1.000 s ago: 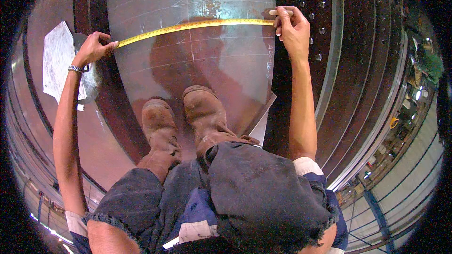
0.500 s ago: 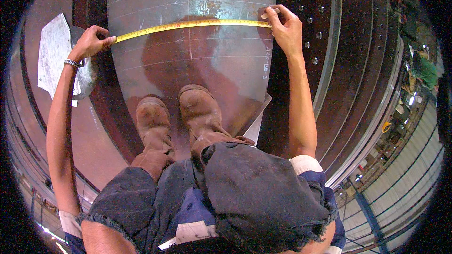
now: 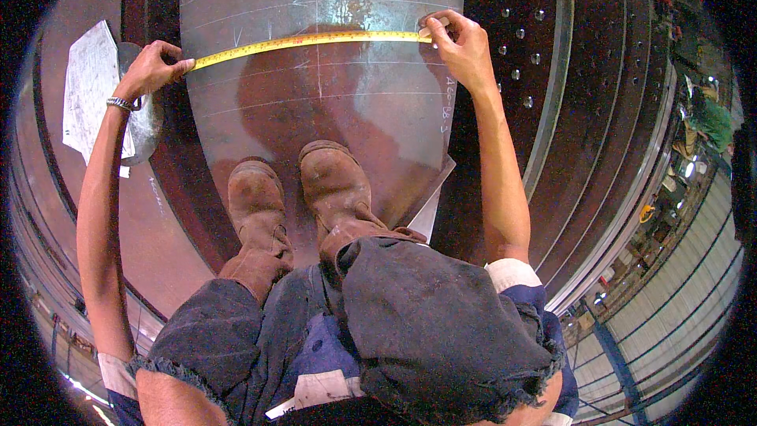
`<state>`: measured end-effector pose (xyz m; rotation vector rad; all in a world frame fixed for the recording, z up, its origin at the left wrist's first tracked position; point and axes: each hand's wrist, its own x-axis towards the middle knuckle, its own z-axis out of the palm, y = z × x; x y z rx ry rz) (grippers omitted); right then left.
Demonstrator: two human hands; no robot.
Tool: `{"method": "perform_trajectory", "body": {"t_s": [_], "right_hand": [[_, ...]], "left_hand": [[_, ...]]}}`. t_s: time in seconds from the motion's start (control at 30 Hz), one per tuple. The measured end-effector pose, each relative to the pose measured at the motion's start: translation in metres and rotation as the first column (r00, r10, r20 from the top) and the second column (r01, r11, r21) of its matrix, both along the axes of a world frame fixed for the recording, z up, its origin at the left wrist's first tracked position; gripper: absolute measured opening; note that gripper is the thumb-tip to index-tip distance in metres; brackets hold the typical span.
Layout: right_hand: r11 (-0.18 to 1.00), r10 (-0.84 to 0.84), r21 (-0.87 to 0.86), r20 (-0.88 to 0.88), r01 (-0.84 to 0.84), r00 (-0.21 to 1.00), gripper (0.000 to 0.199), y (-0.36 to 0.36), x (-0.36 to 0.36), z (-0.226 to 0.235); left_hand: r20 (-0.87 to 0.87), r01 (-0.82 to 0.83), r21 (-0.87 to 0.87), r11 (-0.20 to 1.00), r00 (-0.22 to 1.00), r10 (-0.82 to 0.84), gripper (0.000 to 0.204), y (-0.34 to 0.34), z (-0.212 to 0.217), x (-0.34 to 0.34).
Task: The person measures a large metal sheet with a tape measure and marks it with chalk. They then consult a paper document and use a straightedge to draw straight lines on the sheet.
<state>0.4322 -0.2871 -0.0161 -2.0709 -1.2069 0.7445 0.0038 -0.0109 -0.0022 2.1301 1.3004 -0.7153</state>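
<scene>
A yellow tape measure (image 3: 307, 39) stretches across a grey steel plate (image 3: 260, 126) scribed with white chalk lines. At the plate's left edge, my left hand (image 3: 150, 69) pinches one end of the tape between thumb and fingers. Near the right edge, my right hand (image 3: 465, 47) is closed at the tape's other end, with its thumb against the blade. A short pale stick (image 3: 435, 25), resembling chalk, sticks out between its fingers. My brown boots (image 3: 335, 177) stand on the same plate, below the tape.
To the left lie white paper sheets (image 3: 91, 95) on another steel surface. Right of the plate runs a dark steel piece (image 3: 516, 0) with rows of round holes, beside further long dark beams (image 3: 591, 95). A pale angled plate corner (image 3: 426, 217) shows near my right boot.
My right hand has moved a little left along the tape, inward from the plate's right edge, and the pale stick moved with it. My left hand stays in place.
</scene>
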Motion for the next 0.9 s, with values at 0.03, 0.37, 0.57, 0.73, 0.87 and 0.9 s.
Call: {"method": "perform_trajectory", "body": {"t_s": [0.03,0.37,0.57,0.73,0.87,0.9], "right_hand": [[1.000,-0.001,0.003,0.010,0.001,1.000,0.024,0.000,-0.001,-0.001],[0.999,-0.030,-0.013,0.050,0.030,0.998,0.025,-0.005,0.003,0.003],[1.000,-0.018,0.005,0.066,0.017,0.998,0.024,-0.005,0.004,0.000],[1.000,-0.020,-0.016,0.085,0.022,0.996,0.024,-0.007,0.005,-0.001],[0.998,-0.057,0.011,0.035,0.057,0.998,0.024,-0.007,0.006,-0.002],[0.998,-0.065,-0.006,0.036,0.065,0.997,0.024,-0.006,0.006,-0.002]], "left_hand": [[0.011,0.011,0.015,1.000,1.000,-0.011,0.079,0.000,-0.002,-0.003],[-0.003,-0.004,-0.051,0.999,1.000,0.004,0.078,0.002,-0.001,0.003],[0.024,0.032,0.001,0.999,0.999,-0.032,0.079,0.004,-0.006,-0.005],[0.071,0.015,0.019,1.000,0.997,-0.016,0.078,0.000,-0.007,-0.005],[0.079,0.020,0.028,0.999,0.997,-0.022,0.077,0.001,-0.009,-0.006],[0.090,0.023,0.035,0.999,0.996,-0.026,0.077,0.001,-0.011,-0.008]]}}
